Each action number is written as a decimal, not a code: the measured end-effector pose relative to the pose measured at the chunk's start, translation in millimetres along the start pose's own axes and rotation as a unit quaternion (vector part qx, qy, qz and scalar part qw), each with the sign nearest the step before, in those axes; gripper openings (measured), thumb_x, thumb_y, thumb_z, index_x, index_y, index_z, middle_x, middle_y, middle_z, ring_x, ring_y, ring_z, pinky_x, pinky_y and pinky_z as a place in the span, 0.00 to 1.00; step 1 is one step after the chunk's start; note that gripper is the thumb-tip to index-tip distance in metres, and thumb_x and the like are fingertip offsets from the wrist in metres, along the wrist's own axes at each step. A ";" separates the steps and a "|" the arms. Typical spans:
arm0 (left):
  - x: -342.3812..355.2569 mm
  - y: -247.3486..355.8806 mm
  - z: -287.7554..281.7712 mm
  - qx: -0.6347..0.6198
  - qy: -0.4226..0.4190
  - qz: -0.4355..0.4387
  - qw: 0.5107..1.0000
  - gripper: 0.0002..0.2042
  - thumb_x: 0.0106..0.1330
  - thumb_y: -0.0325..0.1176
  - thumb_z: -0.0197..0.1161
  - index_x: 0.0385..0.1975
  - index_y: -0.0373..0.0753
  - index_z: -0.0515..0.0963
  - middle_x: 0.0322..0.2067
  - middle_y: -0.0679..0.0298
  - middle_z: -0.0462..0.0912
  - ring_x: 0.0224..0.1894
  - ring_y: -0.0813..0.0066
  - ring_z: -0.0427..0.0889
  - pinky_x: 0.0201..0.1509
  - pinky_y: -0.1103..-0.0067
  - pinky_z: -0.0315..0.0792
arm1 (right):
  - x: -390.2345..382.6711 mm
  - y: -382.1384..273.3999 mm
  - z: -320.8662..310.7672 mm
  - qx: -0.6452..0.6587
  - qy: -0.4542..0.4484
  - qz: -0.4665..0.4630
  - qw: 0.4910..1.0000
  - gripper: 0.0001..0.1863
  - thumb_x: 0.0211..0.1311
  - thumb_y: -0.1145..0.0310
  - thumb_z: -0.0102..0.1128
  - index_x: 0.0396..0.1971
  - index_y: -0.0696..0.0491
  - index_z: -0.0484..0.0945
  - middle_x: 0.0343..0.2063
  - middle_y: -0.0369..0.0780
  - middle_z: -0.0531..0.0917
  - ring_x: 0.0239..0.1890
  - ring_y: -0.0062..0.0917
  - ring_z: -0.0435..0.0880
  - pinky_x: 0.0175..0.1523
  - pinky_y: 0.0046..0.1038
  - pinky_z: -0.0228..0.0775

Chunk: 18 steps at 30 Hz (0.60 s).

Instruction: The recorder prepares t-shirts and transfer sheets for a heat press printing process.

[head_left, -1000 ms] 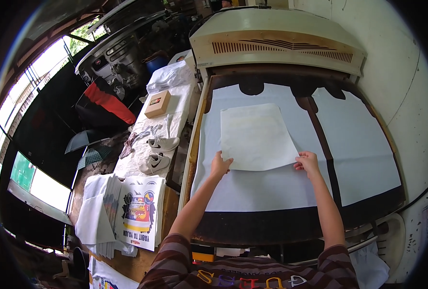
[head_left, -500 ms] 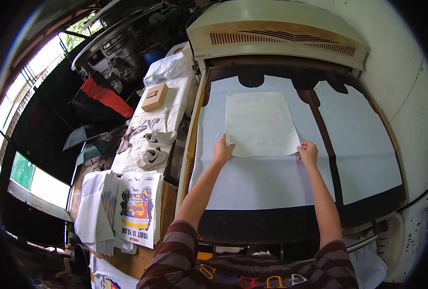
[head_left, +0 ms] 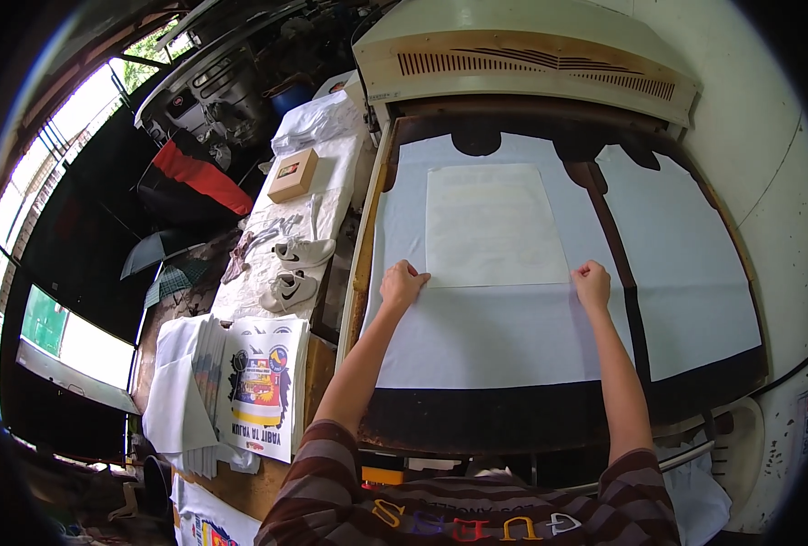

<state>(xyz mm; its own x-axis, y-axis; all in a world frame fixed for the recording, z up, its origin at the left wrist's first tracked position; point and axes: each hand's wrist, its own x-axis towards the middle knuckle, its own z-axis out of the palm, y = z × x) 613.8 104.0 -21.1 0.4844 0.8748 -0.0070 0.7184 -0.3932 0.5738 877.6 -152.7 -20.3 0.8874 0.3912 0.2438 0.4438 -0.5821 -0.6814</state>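
Note:
A white rectangular sheet (head_left: 495,227) lies on a pale blue cloth piece (head_left: 504,346) spread over the dark press bed. At the sheet's lower left corner is my left hand (head_left: 403,286), its fingers drawn together in a pinch and its thumb close to the sheet's edge. My right hand (head_left: 591,284) is closed beside the lower right corner, fingertips by the sheet. Whether either pinch holds cloth, sheet or nothing is hidden. Faint marks show through the sheet. Small creases run in the cloth near my left fingers.
Behind the bed rises a cream heat press housing (head_left: 531,59) with vents. A second pale blue piece (head_left: 686,273) lies to the right. On the left bench are printed cloth pieces (head_left: 263,382) in a stack, white sneakers (head_left: 302,253) and a cardboard box (head_left: 293,176). A white wall stands at right.
Both hands have moved slightly outward, away from the sheet's near corners. The sheet's near edge now lies flatter on the cloth. The view has shifted a little.

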 end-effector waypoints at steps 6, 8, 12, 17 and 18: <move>-4.7 4.8 -3.1 -0.006 -0.008 -0.028 1.000 0.14 0.44 0.42 0.67 0.21 0.38 0.76 0.27 0.59 0.79 0.35 0.63 0.78 0.37 0.71 0.70 | -1.7 0.7 12.7 -0.035 -0.011 0.015 0.999 0.07 0.41 0.69 0.61 0.18 0.55 0.74 0.19 0.42 0.79 0.26 0.36 0.78 0.30 0.34 0.68; -4.3 4.4 -3.4 -0.005 -0.008 -0.027 1.000 0.14 0.44 0.42 0.67 0.22 0.38 0.76 0.27 0.59 0.80 0.34 0.63 0.78 0.36 0.71 0.70 | -3.1 1.3 12.2 -0.031 -0.013 0.016 0.999 0.07 0.41 0.69 0.61 0.17 0.55 0.74 0.20 0.41 0.79 0.27 0.36 0.78 0.30 0.34 0.68; -3.6 4.2 -0.9 -0.010 -0.002 -0.026 1.000 0.13 0.44 0.42 0.67 0.21 0.38 0.76 0.26 0.59 0.80 0.33 0.63 0.78 0.35 0.71 0.70 | -3.2 3.2 12.7 -0.026 -0.010 0.017 0.999 0.08 0.40 0.69 0.61 0.17 0.56 0.73 0.19 0.42 0.78 0.26 0.36 0.78 0.30 0.34 0.68; -3.7 3.6 -0.3 -0.012 0.006 -0.021 1.000 0.13 0.43 0.41 0.67 0.20 0.39 0.77 0.25 0.59 0.80 0.32 0.63 0.78 0.34 0.71 0.70 | -3.6 1.5 13.2 -0.033 0.006 -0.004 0.999 0.08 0.39 0.70 0.62 0.17 0.58 0.75 0.17 0.42 0.79 0.23 0.33 0.79 0.28 0.31 0.68; -3.6 4.3 -0.8 -0.016 0.003 -0.025 1.000 0.13 0.43 0.41 0.67 0.20 0.39 0.77 0.25 0.59 0.80 0.32 0.63 0.78 0.34 0.71 0.70 | -3.5 1.6 12.8 -0.034 0.006 -0.003 0.999 0.08 0.39 0.70 0.62 0.17 0.58 0.75 0.17 0.42 0.79 0.23 0.33 0.79 0.28 0.31 0.68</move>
<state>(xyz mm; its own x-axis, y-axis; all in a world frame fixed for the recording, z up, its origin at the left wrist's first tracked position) 614.7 99.4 -17.9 0.4458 0.8946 -0.0307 0.7249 -0.3406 0.5988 873.6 -145.9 -31.1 0.8863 0.3857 0.2564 0.4556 -0.6268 -0.6320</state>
